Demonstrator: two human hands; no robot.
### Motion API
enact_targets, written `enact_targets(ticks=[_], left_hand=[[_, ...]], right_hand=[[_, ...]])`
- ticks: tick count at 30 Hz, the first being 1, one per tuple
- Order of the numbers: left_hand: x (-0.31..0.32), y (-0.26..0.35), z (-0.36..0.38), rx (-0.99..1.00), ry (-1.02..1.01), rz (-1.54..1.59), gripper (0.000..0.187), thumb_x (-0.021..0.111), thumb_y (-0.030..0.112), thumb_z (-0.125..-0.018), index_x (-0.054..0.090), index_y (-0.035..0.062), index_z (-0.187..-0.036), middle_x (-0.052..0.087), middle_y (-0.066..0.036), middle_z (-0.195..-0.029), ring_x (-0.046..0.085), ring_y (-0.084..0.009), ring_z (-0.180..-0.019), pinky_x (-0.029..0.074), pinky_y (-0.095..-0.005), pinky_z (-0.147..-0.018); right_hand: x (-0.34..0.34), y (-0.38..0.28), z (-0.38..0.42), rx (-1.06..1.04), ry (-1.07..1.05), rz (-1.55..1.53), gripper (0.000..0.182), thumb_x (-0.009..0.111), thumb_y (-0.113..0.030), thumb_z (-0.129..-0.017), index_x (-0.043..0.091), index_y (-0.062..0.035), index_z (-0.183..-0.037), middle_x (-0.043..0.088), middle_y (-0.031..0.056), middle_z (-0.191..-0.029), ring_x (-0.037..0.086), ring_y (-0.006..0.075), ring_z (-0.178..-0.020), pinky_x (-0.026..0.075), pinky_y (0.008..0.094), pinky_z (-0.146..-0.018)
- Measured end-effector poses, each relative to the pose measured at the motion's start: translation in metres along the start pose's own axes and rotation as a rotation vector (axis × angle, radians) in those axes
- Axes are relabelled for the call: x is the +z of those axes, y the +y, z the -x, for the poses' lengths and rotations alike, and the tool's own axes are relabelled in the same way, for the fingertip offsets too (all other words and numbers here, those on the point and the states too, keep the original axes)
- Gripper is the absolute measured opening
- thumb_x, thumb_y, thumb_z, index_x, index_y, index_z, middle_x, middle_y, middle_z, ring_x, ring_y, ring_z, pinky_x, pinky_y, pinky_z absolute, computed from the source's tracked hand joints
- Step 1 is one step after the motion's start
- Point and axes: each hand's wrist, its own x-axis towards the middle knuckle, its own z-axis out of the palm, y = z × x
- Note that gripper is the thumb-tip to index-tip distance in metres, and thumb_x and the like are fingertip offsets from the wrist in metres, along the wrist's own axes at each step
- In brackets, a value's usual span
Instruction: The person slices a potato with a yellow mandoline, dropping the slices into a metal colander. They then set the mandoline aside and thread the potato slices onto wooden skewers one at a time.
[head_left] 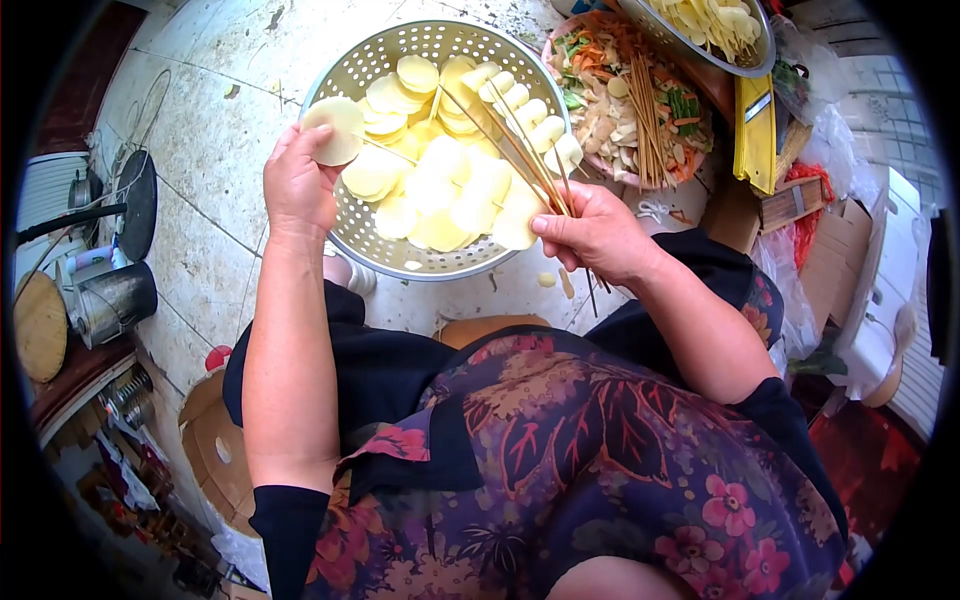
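Note:
My left hand (300, 180) pinches a thin round potato slice (338, 130) between thumb and fingers at the left rim of the perforated metal colander (345, 215). A thin skewer tip shows just right of that slice. My right hand (595, 232) is closed around a bundle of bamboo skewers (520, 160) at the colander's right rim. Some of these skewers carry threaded potato slices (535, 125), spread out over the colander. Loose pale-yellow potato slices (375, 175) lie piled inside the colander, below both hands.
A wide tray of cut vegetables (590, 135) with a bundle of sticks (648, 105) stands right of the colander. Above it, a metal bowl (745, 60) holds more slices. A yellow object (755, 130) stands beside it. At left are a pot (120, 300) and a cardboard box (215, 450).

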Motion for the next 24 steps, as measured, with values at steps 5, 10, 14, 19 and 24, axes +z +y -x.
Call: enact_targets(ticks=[5,10,14,19,24], left_hand=[[0.010,0.005,0.011,0.047,-0.043,-0.327,0.026,0.053,0.010,-0.087,0.056,-0.0033,-0.109,0.062,-0.011,-0.102,0.063,-0.0197,-0.093,0.052,-0.0331,-0.083],[0.013,0.005,0.014,-0.015,-0.001,-0.223,0.025,0.051,0.014,-0.089,0.058,-0.0024,-0.107,0.063,-0.010,-0.099,0.064,-0.0183,-0.088,0.053,-0.0322,-0.078],[0.021,0.002,0.018,0.001,0.000,-0.189,0.025,0.051,0.015,-0.090,0.057,-0.0019,-0.109,0.063,-0.011,-0.101,0.064,-0.0190,-0.089,0.054,-0.0334,-0.078],[0.024,0.000,0.019,-0.026,0.107,-0.129,0.028,0.053,0.014,-0.092,0.053,-0.0002,-0.115,0.061,-0.012,-0.108,0.064,-0.0213,-0.092,0.054,-0.0365,-0.081],[0.014,-0.003,0.012,-0.056,0.058,-0.048,0.026,0.054,0.014,-0.092,0.054,0.0006,-0.114,0.061,-0.012,-0.109,0.064,-0.0214,-0.093,0.054,-0.0364,-0.083]], right_hand=[[-0.003,0.003,-0.001,0.006,0.011,0.004,0.012,0.061,-0.015,-0.090,0.057,-0.0046,-0.091,0.055,0.0005,-0.066,0.045,0.0044,-0.046,0.037,0.0182,-0.043],[-0.002,0.002,0.001,0.006,0.021,0.002,0.011,0.061,-0.015,-0.089,0.057,-0.0049,-0.092,0.055,0.0001,-0.066,0.045,0.0044,-0.046,0.037,0.0181,-0.042],[-0.001,0.002,0.000,-0.009,0.009,-0.016,0.012,0.062,-0.016,-0.089,0.057,-0.0050,-0.092,0.055,0.0001,-0.066,0.045,0.0043,-0.046,0.036,0.0179,-0.043],[-0.001,0.002,0.000,-0.006,-0.016,-0.021,0.013,0.063,-0.016,-0.089,0.057,-0.0046,-0.092,0.056,0.0005,-0.066,0.046,0.0043,-0.046,0.036,0.0178,-0.043],[0.000,0.003,0.000,0.000,-0.029,-0.024,0.014,0.063,-0.016,-0.089,0.057,-0.0043,-0.092,0.056,0.0005,-0.066,0.046,0.0045,-0.046,0.036,0.0179,-0.043]])
